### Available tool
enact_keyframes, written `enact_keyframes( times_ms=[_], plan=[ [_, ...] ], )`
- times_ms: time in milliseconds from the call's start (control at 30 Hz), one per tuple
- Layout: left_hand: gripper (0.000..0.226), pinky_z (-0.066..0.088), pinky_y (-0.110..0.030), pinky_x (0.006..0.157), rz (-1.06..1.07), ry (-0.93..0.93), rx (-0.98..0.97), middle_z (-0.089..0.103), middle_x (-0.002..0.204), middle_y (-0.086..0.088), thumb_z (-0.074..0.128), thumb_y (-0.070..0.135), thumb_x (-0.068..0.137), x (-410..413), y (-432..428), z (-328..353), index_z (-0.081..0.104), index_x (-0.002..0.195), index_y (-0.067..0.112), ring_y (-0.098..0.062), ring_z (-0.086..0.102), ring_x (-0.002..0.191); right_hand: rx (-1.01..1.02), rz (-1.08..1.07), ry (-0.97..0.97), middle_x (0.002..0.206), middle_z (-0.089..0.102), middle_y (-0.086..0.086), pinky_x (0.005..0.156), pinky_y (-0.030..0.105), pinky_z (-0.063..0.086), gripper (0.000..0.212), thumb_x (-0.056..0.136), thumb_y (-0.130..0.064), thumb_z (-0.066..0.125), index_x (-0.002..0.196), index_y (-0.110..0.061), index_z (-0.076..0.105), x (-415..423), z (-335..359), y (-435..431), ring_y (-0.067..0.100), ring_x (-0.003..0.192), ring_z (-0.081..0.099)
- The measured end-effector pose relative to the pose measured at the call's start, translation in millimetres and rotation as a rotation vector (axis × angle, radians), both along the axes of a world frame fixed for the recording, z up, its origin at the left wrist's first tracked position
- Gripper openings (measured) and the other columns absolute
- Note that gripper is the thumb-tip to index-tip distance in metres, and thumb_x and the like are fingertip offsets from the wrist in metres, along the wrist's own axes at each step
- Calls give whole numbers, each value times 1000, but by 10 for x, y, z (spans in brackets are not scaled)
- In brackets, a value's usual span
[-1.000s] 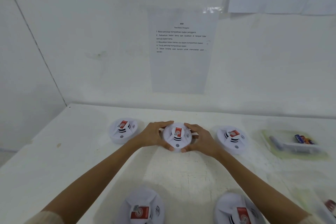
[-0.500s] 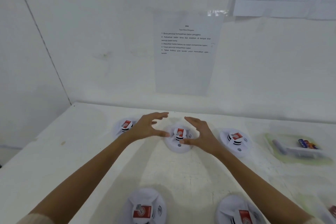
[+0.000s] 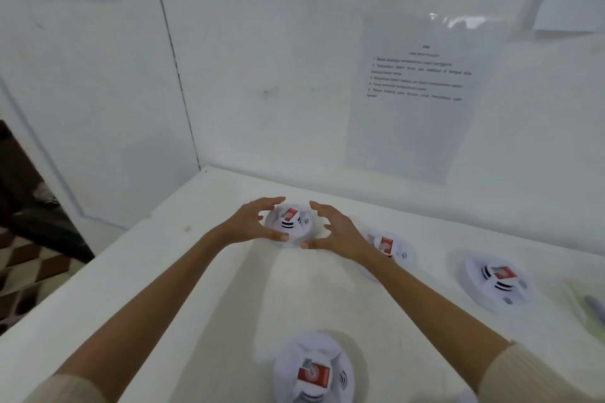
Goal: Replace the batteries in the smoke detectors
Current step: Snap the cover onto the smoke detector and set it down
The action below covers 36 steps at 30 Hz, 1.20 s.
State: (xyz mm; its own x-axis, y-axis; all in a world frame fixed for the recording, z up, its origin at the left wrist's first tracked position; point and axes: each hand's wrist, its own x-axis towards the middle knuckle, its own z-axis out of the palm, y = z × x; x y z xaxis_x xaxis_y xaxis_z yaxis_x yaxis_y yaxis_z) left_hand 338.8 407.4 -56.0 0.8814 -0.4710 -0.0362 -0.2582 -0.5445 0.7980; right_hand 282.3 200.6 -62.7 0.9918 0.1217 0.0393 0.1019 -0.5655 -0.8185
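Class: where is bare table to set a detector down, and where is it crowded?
Bare: the table left of the left forearm; the centre, between the far-left detector and the near detector. Crowded: the right, with middle detector, right detector and tray.

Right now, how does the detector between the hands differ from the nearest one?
The far detector sits near the back wall, left hand and right hand flanking it; the near detector lies at the front, no hand by it. The near detector is cut by the frame's bottom; the far detector isn't. Both white, round, red-labelled.
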Motion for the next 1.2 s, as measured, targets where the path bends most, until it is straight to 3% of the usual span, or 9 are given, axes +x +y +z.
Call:
enact_keyframes(
  times_ms=[100, 200, 367, 500, 600, 733, 867, 1067, 1200],
  plan=[
    [94, 35, -22, 99, 30, -1, 6, 42, 140, 4, 88, 30, 60, 25, 21, -62, 39, 140, 21, -11, 40, 127, -13, -22, 44, 143, 39, 9, 109, 33, 30, 87, 69, -12, 81, 140, -6, 33, 92, -71, 112, 24, 132, 36],
    [112, 39, -23, 98, 48, 20, -2, 44, 134, 9, 85, 47, 42, 53, 47, -80, 40, 140, 18, -9, 44, 122, 17, -64, 51, 141, 43, 11, 106, 30, 32, 85, 68, -12, 81, 139, -5, 35, 121, -131, 141, 25, 128, 41],
    [101, 47, -25, 93, 64, -37, 12, 51, 134, -4, 92, 20, 52, 67, 16, -171, 41, 139, 14, -15, 54, 111, 72, -80, 25, 132, 53, 9, 97, 25, 39, 79, 65, -7, 82, 134, -6, 44, 131, -162, 121, 25, 119, 50],
    [118, 47, -21, 86, -10, -57, 87, 48, 119, 1, 84, 53, 36, 62, 27, -68, 36, 141, 24, -13, 53, 102, 204, -45, -3, 128, 52, 2, 81, 13, 44, 82, 64, -1, 81, 135, -11, 42, 111, -136, 104, 13, 113, 49],
    [95, 49, -16, 75, -32, -33, 30, 50, 110, 7, 78, 57, 32, 17, 60, 3, 48, 121, 41, -8, 55, 99, 314, -14, -25, 133, 51, -2, 84, 21, 50, 88, 63, -4, 82, 138, -17, 38, 108, -67, 113, 13, 116, 50],
    [85, 51, -17, 73, 16, 64, -220, 55, 114, 14, 79, 48, 40, -63, 63, 85, 47, 118, 38, -6, 61, 93, 441, -59, -32, 133, 51, -7, 95, 32, 46, 69, 77, -30, 72, 138, -22, 40, 67, 45, 174, 10, 116, 52],
    [73, 50, -23, 85, 8, 104, -459, 59, 123, 7, 69, 40, 58, -155, -53, 85, 49, 127, 26, -8, 61, 105, 843, -92, 333, 127, 51, 7, 91, 42, 50, 54, 85, -50, 48, 130, -20, 48, 2, 112, 237, 22, 116, 51],
    [93, 40, -26, 103, -27, 4, -330, 50, 134, 13, 80, 42, 56, -175, -63, 164, 39, 138, 25, -2, 47, 123, 1114, -89, 441, 105, 65, 15, 73, 35, 58, 33, 88, -21, 59, 113, 0, 59, -35, 262, 219, 24, 87, 68],
    [109, 49, -14, 83, -16, -184, -311, 47, 130, 16, 88, 15, 59, -141, 5, 237, 22, 145, 28, 8, 50, 113, 967, -225, 325, 101, 66, 13, 67, 34, 59, 39, 82, -12, 68, 118, -9, 52, -29, 259, 132, 26, 79, 68]
  ],
)
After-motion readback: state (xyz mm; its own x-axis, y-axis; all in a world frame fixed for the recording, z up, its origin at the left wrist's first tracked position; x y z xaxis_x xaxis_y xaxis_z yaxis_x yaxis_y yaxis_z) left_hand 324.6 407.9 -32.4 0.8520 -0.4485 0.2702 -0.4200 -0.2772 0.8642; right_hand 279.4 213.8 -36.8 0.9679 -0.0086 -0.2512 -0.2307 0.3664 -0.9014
